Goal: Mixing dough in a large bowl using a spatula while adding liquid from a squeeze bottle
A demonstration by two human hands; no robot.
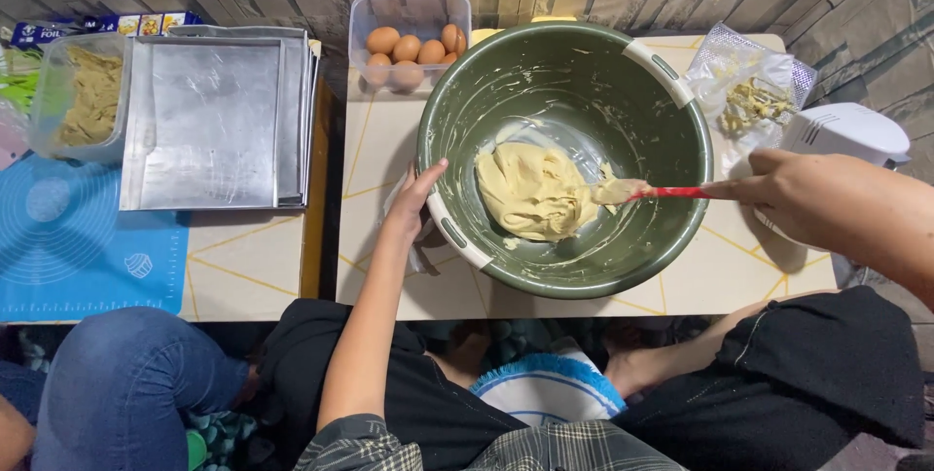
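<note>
Both hands are at the big green mixing bowl (pixel 574 82). The left hand (pixel 416 197) rests against the bowl's near-left rim, fingers spread and curved along the outside edge by the white grip patch, bracing it rather than gripping anything. The right hand (pixel 793 189) comes in from the far side and is closed around the red handle of a spatula (pixel 654 192), whose pale blade reaches across the rim and lies against the lump of dough (pixel 533 191).

By the look of it the work in hand is folding or scraping a soft yellow dough together: smears coat the bowl walls, while the mass sits gathered just left of the spatula blade, between the two hands and nearer the left one. A next stroke would seem to call for the bowl held firm and the blade drawn under the dough.

Beyond the right hand, on the surface (pixel 379 267), lie a white hand mixer (pixel 848 132) and a clear bag (pixel 749 77) holding dough-coated beaters. Past the left hand stands a clear tub of eggs (pixel 409 43), and further left a stack of metal baking trays (pixel 222 121), a tub of dough (pixel 83 91) and a blue mat (pixel 78 247).
</note>
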